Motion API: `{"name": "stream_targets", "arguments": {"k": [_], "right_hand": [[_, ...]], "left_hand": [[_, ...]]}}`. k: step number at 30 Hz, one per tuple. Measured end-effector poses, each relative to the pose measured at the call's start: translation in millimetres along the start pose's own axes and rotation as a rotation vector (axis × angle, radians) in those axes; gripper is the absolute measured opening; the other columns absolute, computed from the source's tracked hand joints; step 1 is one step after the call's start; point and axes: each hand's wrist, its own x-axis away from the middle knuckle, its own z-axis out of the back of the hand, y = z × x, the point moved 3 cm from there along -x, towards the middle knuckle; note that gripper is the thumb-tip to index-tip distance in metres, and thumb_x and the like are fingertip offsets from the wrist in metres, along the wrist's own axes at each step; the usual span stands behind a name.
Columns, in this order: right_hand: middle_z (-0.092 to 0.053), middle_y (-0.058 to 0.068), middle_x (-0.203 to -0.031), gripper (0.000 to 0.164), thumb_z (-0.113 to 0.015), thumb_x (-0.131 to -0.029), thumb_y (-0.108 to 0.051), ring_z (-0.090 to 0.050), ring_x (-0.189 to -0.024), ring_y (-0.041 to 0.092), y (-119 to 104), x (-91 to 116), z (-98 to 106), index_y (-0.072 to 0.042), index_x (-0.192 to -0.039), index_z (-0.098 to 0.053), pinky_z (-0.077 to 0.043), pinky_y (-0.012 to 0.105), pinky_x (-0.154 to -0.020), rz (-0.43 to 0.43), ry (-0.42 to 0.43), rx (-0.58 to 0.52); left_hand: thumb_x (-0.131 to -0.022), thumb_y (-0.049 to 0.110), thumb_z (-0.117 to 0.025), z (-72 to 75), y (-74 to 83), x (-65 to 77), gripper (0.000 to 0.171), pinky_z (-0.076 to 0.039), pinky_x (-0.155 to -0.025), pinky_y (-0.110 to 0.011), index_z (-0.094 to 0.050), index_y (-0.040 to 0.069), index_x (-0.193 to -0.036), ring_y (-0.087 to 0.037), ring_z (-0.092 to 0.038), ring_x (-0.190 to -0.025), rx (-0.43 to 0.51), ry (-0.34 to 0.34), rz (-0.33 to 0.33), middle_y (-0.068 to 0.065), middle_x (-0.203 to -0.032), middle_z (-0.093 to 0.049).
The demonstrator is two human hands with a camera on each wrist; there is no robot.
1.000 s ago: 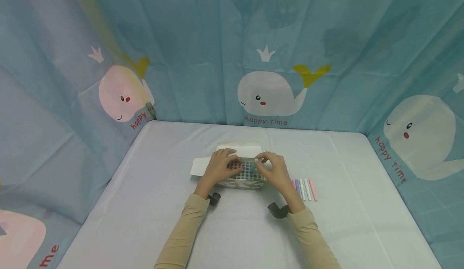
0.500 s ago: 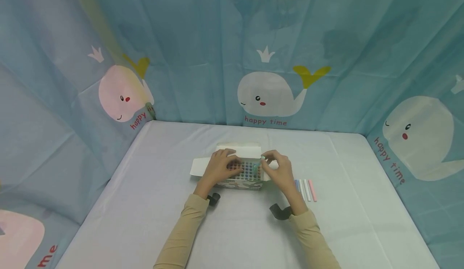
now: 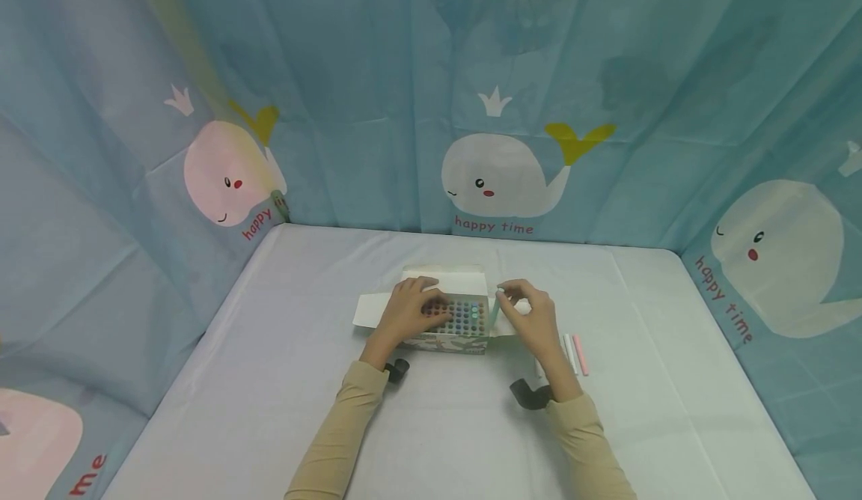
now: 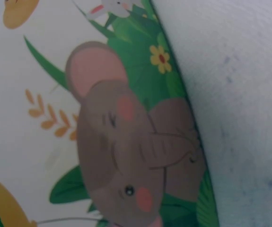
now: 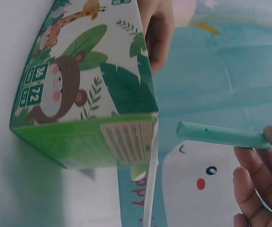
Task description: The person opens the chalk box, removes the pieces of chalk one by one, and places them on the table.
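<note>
A picture-printed chalk box point(image 3: 444, 343) stands with its top open, several coloured chalk ends point(image 3: 465, 316) showing in rows. My left hand point(image 3: 407, 309) rests over the left part of the box, fingers spread across its opening. In the left wrist view, the box side with a printed elephant point(image 4: 121, 132) fills much of the picture. My right hand point(image 3: 532, 316) pinches a light green chalk stick point(image 5: 221, 135) near one end, between thumb and fingers. The stick is outside the box, just beyond its right side and apart from it.
White and pink chalk sticks point(image 3: 581, 355) lie on the white tabletop point(image 3: 660, 380) right of the box, partly hidden by my right forearm. Open box flaps point(image 3: 373, 310) stick out left, right and behind. A whale-patterned curtain point(image 3: 364, 148) surrounds the table.
My right hand has drawn the green chalk up out of the box and carried it rightward, past the box's right side. My left hand has stayed in place.
</note>
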Motion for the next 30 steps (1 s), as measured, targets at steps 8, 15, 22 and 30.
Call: {"name": "stream_targets", "arguments": {"k": [8, 15, 22, 30], "right_hand": [[-0.064, -0.004, -0.080, 0.014, -0.060, -0.083, -0.021, -0.053, -0.070, 0.008, 8.5, 2.5, 8.2, -0.014, -0.095, -0.063, -0.045, 0.026, -0.066, -0.006, 0.002, -0.005], [-0.064, -0.004, -0.078, 0.014, -0.061, -0.083, -0.022, -0.054, -0.069, 0.007, 16.9, 3.4, 15.3, -0.014, -0.094, -0.063, -0.044, 0.026, -0.068, -0.029, 0.000, 0.026], [-0.063, -0.004, -0.077, 0.015, -0.061, -0.083, -0.024, -0.054, -0.070, 0.008, 24.8, 6.7, 22.5, -0.015, -0.094, -0.063, -0.045, 0.029, -0.068, -0.061, -0.009, 0.052], [-0.063, -0.004, -0.079, 0.016, -0.061, -0.083, -0.023, -0.053, -0.071, 0.008, 36.3, 13.6, 33.4, -0.013, -0.095, -0.063, -0.043, 0.026, -0.066, -0.074, -0.017, 0.066]], "left_hand": [[-0.076, 0.054, -0.057, -1.0, -0.1, 0.4, 0.028, -0.023, -0.105, -0.038, -0.062, 0.034, -0.095, -0.020, -0.037, -0.117, 0.001, 0.006, -0.004, 0.001, -0.125, -0.045], [-0.075, 0.052, -0.059, 1.7, 1.8, 0.5, 0.027, -0.025, -0.104, -0.040, -0.063, 0.032, -0.093, -0.021, -0.039, -0.115, 0.013, 0.025, -0.011, 0.000, -0.123, -0.046], [-0.074, 0.054, -0.059, -0.1, 0.7, -0.1, 0.028, -0.025, -0.103, -0.041, -0.062, 0.033, -0.093, -0.020, -0.037, -0.117, 0.011, 0.018, -0.008, 0.001, -0.124, -0.046], [-0.074, 0.054, -0.059, -0.3, -0.3, -0.5, 0.028, -0.024, -0.104, -0.040, -0.062, 0.033, -0.092, -0.020, -0.037, -0.117, 0.011, 0.015, -0.010, 0.001, -0.124, -0.046]]}}
